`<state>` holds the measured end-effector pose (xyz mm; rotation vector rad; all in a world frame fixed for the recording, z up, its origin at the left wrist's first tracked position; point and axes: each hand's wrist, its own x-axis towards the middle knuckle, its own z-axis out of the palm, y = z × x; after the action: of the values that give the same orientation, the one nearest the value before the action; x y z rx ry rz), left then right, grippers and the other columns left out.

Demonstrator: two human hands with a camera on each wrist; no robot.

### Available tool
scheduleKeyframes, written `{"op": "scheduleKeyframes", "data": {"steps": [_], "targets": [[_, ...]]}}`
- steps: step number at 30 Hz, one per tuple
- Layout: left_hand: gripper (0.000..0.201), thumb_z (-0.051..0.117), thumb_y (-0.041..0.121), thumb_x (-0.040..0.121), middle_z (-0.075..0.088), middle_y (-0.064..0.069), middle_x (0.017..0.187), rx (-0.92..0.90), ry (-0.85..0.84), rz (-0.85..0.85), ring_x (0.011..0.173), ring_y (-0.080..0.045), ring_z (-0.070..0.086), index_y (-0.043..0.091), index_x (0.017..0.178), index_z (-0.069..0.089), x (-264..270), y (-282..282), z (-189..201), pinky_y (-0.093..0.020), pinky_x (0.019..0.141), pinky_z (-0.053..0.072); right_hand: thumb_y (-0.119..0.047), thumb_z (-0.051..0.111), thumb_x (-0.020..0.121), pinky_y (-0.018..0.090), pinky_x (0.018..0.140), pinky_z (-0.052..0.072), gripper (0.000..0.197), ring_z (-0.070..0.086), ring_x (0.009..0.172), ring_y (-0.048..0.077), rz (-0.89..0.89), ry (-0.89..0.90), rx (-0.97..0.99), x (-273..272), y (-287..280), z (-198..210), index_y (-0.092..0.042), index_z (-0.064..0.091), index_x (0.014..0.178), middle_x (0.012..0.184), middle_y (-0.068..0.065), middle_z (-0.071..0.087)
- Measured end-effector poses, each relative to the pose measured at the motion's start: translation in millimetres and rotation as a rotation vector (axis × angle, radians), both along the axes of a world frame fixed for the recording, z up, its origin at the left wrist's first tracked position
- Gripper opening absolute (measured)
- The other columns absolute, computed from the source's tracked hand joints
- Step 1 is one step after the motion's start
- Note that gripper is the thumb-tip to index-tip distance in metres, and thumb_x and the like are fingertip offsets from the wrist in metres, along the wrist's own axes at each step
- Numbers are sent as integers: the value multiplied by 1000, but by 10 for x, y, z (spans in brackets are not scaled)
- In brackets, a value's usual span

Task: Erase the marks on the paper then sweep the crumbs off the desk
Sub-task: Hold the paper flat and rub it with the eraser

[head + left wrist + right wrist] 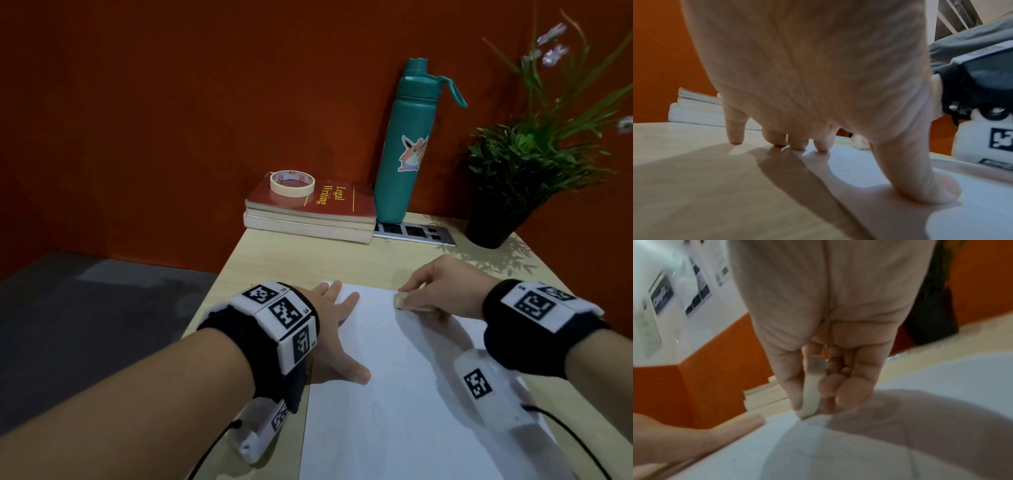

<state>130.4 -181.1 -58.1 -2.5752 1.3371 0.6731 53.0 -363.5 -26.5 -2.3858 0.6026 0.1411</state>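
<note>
A white sheet of paper (404,383) lies on the wooden desk (291,260). Faint pencil marks show near its middle, and one small dark speck (381,329). My left hand (334,329) lies spread flat on the paper's left edge, fingers (822,146) straight and thumb (937,190) pressing the sheet (869,170). My right hand (442,287) pinches a pale eraser (400,300) and holds it against the paper's far edge. In the blurred right wrist view the eraser (812,395) stands between thumb and fingers, its tip on the paper (838,451).
At the back of the desk lie stacked books (308,216) with a roll of tape (292,183) on top. Beside them stand a teal bottle (406,144) and a potted plant (513,171). The desk's left edge drops to grey floor (85,308).
</note>
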Motion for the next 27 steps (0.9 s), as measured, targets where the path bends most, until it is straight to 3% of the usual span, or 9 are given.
{"op": "scheduleKeyframes", "data": {"steps": [5, 7, 10, 15, 18, 22, 25, 27], "targets": [[118, 48, 85, 65, -24, 4, 157, -8, -1, 6, 146, -14, -15, 34, 147, -19, -2, 9, -2, -47, 114, 6, -22, 77, 73, 23, 53, 49, 12, 54, 46, 13, 80, 78, 75, -36, 72, -44, -11, 73, 76, 54, -1, 62], [118, 47, 86, 65, -24, 4, 156, -3, -3, -1, 146, -14, -15, 34, 147, -19, -6, 7, 9, -47, 115, 7, -22, 77, 73, 20, 50, 47, 10, 54, 42, 8, 15, 29, 34, -20, 11, -31, -13, 74, 75, 53, -3, 61], [118, 48, 85, 65, -25, 4, 156, 6, 10, 5, 145, -14, -16, 34, 147, -20, -7, 8, 21, -47, 115, 6, -20, 75, 74, 18, 48, 44, 6, 52, 37, 4, 71, 52, 15, -27, 67, -35, -15, 72, 72, 50, -6, 60], [119, 48, 86, 65, -25, 5, 156, 0, 12, 3, 145, -14, -16, 34, 147, -19, -7, 5, 17, -47, 114, 7, -20, 75, 74, 20, 48, 46, 8, 53, 40, 7, -11, 7, -37, -3, -47, -12, -13, 72, 71, 48, -6, 60], [119, 48, 86, 64, -24, 4, 157, 4, 6, 1, 146, -15, -16, 34, 147, -19, 7, 6, 4, -48, 114, 7, -21, 76, 74, 21, 51, 48, 8, 54, 42, 9, 82, 86, 20, -30, 25, -14, -16, 71, 69, 51, -5, 62], [119, 45, 89, 62, -25, 5, 156, -2, 1, -8, 146, -14, -15, 34, 147, -20, 3, 13, -2, -48, 114, 8, -20, 76, 74, 19, 46, 45, 8, 53, 43, 10, -35, 14, -79, -11, -130, 24, -16, 70, 71, 49, -5, 60], [120, 45, 88, 62, -25, 4, 156, 13, -5, -11, 146, -15, -15, 34, 147, -20, 8, 15, 1, -48, 114, 8, -24, 76, 75, 16, 46, 44, 10, 52, 41, 5, 67, 85, -38, -48, -83, -5, -15, 72, 75, 51, -7, 61], [120, 45, 89, 62, -26, 5, 156, 16, -1, -16, 146, -15, -15, 35, 147, -20, 11, 19, -1, -48, 114, 8, -23, 77, 74, 19, 49, 46, 9, 55, 46, 9, 35, 81, -43, -54, -133, 7, -15, 73, 75, 54, -4, 63]]}}
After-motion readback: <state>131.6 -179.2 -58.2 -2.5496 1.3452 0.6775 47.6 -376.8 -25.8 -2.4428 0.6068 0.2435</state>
